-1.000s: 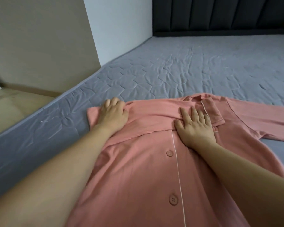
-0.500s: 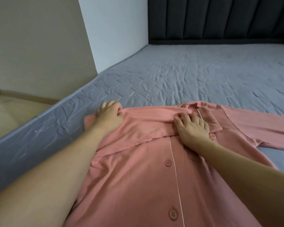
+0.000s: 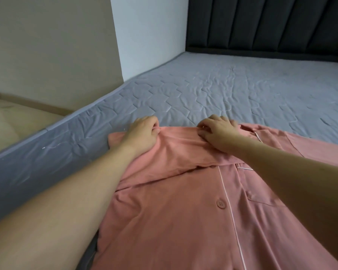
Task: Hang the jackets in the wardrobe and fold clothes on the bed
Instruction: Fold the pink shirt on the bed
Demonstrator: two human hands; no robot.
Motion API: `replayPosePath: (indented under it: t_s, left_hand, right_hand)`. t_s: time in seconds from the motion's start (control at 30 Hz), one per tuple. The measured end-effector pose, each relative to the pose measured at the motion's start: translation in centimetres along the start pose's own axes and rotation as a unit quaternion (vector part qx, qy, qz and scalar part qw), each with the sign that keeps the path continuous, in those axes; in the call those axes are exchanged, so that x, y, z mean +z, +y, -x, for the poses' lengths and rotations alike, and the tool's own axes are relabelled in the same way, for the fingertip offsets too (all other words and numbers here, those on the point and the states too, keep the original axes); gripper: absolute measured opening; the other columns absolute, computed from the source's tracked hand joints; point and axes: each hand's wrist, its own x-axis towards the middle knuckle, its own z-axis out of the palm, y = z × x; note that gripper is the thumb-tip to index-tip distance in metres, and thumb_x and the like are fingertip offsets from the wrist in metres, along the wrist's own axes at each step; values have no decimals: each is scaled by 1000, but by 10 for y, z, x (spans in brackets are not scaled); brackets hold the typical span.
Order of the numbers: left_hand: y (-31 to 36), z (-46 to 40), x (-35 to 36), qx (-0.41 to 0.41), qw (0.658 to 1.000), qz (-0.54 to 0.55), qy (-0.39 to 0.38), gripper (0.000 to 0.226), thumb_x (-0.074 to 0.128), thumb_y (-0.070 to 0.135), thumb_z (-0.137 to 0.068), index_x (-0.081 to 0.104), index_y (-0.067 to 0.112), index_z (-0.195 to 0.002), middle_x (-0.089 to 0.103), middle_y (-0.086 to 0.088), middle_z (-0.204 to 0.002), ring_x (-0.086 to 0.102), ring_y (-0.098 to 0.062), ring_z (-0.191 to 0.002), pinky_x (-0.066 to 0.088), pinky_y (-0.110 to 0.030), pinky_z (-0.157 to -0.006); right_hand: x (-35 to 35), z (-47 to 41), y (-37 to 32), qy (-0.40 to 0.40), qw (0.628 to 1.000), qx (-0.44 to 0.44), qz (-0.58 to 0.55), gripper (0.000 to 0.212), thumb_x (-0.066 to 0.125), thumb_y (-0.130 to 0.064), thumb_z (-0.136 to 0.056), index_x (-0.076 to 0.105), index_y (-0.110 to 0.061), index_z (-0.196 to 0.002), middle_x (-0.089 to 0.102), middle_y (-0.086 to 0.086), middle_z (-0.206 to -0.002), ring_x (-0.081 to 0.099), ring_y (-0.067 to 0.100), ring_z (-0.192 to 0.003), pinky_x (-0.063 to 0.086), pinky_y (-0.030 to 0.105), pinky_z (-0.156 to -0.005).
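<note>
A pink button-up pyjama shirt (image 3: 183,221) with white piping lies front-up on the grey quilted bed (image 3: 232,94). Its left sleeve is folded across the chest, and the other sleeve stretches away to the right. My left hand (image 3: 142,133) grips the folded fabric at the shirt's top left edge, fingers curled into it. Fingers bent, my right hand (image 3: 217,129) pinches the fabric at the top edge beside the collar. Both forearms reach across the shirt's body.
The bed's left edge (image 3: 47,145) drops to a beige floor (image 3: 12,125). A beige panel (image 3: 53,49) and a white wall (image 3: 150,34) stand at the left. A dark padded headboard (image 3: 271,24) runs along the far side.
Both hands went from lying flat on the folded sleeve to curling and gripping the fabric at the shirt's top edge. The view moved closer and tilted up a little.
</note>
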Motion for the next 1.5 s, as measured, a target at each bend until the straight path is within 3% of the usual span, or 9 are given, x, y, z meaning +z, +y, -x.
replayPosePath:
  t_s: [0.3, 0.47, 0.57, 0.7, 0.83, 1.03, 1.17, 1.33, 1.5]
  left_hand:
    - [-4, -4, -5, -79, 993, 87, -31, 10, 53, 27, -90, 52, 25, -81, 59, 9, -75, 58, -22, -80, 45, -35, -71]
    - [-1, -3, 6, -172, 963, -119, -168, 28, 36, 23, -88, 57, 20, -105, 60, -10, -124, 56, -31, -111, 41, -40, -94]
    - [21, -14, 10, -140, 949, -228, -168, 39, 37, 20, -83, 51, 19, -120, 51, -10, -133, 42, -31, -124, 28, -43, -100]
    - [76, -39, 26, -56, 993, -41, -94, 24, 46, 16, -84, 54, 31, -99, 55, -1, -124, 44, -28, -121, 31, -37, -98]
    - [127, -46, 65, 30, 982, -26, -184, 28, 49, 34, -91, 58, 29, -118, 55, -1, -129, 44, -28, -124, 33, -38, -103]
    - [136, -43, 89, 30, 996, 47, -63, 15, 61, 31, -90, 71, 22, -96, 63, -4, -107, 50, -30, -108, 41, -37, -96]
    - [131, -44, 86, -17, 984, 152, -95, 11, 62, 28, -90, 67, 24, -81, 67, 2, -85, 60, -31, -102, 46, -43, -95]
    - [146, -57, 86, -86, 981, 111, -137, 39, 46, 43, -97, 51, 18, -67, 51, 6, -63, 62, -31, -92, 42, -42, -93]
    - [151, -61, 92, -104, 978, 17, -178, 43, 38, 49, -97, 48, 24, -65, 56, 5, -84, 56, -28, -104, 33, -39, -97]
  right_hand:
    - [1, -2, 5, -37, 999, -30, -1, 23, 37, -34, -101, 47, -16, -110, 62, 14, -114, 56, 33, -98, 36, 35, -73]
    - [-9, -2, 32, -43, 993, 25, 109, 42, 33, -60, -95, 44, -20, -90, 63, 11, -97, 54, 29, -82, 34, 36, -66]
    - [-21, 0, 55, -43, 988, 68, 133, 50, 31, -69, -90, 47, -23, -82, 58, 4, -89, 57, 29, -89, 34, 35, -67]
    - [-42, 5, 85, -83, 988, 75, 106, 51, 32, -71, -87, 53, -25, -81, 57, -4, -82, 52, 23, -80, 37, 34, -67]
    - [-54, 18, 112, -146, 985, 80, 42, 9, 55, -31, -87, 59, -24, -89, 64, 8, -106, 55, 26, -90, 38, 30, -72]
    - [-46, 26, 134, 3, 997, -28, -77, 17, 69, -17, -86, 67, -5, -97, 58, 0, -124, 53, 13, -88, 31, 12, -73]
    - [-41, 24, 136, -11, 990, 8, -141, 10, 69, -20, -86, 68, -13, -94, 55, -7, -70, 47, 9, -63, 34, 9, -55]
    - [-53, 30, 140, -22, 935, 65, -348, 7, 70, -17, -87, 67, -22, -91, 64, -5, -74, 54, 8, -66, 43, 16, -63]
    - [-54, 34, 138, -151, 940, 148, -269, 11, 66, -29, -90, 72, -20, -93, 71, 1, -91, 62, 13, -78, 53, 26, -75]
